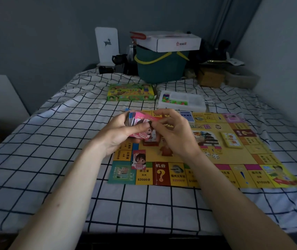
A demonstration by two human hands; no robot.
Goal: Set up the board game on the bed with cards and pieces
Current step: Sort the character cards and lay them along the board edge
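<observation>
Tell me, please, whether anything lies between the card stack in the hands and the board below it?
Nothing visible does. The left hand holds the card stack and the right hand pinches its top card, directly above the board.

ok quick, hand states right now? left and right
Left hand: grips the card stack.
Right hand: pinches the top card of that stack.

Left hand [119, 134] and right hand [176, 132] meet, fingers curled, forearms extended.
</observation>
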